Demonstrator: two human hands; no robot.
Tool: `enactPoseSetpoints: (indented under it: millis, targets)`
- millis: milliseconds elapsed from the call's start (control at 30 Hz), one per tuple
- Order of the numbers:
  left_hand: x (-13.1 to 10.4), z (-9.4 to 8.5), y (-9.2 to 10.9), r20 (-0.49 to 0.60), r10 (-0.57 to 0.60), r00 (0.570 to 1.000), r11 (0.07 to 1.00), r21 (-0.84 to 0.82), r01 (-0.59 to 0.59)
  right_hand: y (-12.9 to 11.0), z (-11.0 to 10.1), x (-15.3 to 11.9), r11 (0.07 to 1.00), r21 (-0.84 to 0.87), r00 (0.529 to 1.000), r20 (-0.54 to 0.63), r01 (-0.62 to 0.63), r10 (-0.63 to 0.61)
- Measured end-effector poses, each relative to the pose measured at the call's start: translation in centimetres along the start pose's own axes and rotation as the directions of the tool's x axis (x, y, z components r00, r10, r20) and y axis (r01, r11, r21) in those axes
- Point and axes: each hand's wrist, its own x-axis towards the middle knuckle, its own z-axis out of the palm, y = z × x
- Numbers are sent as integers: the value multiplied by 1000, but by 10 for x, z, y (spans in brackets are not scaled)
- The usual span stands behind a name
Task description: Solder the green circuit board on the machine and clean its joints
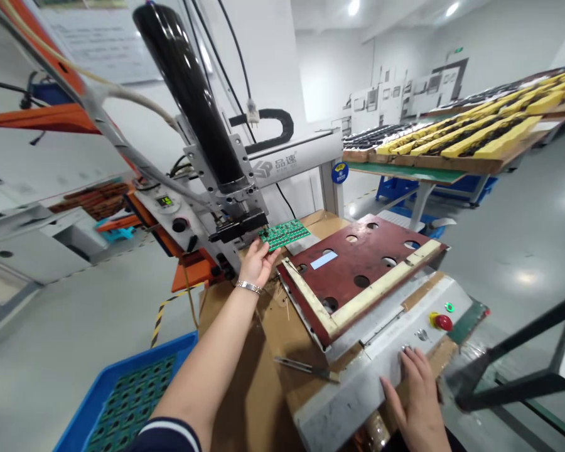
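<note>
My left hand grips a green circuit board by its near left corner, thumb on top. That board is held under the black clamp-like head of a machine, beside a long black cylinder. My right hand rests at the front edge of a grey control panel, fingers apart and holding nothing. Its fingertips lie at a small button there, and I cannot tell whether they press it. Between the hands sits a dark red fixture plate with round holes, pale strips and a light blue label.
A red emergency stop and a green-lit button stand on the panel. Tweezers lie on the cardboard-covered bench. At lower left, a blue tray holds several green boards. Yellow strips fill a table at the back right.
</note>
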Motion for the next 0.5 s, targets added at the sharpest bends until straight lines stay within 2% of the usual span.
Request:
enactPoseSetpoints:
  millis: [300, 500]
  targets:
    - [3, -2, 1, 3, 31, 1000, 999, -19, -31, 4, 3, -4, 1000, 7, 1000, 1, -11, 11]
    - [2, -3, 0, 4, 34, 999, 999, -24, -33, 0, 0, 1, 1000, -10, 1000, -14, 26, -26]
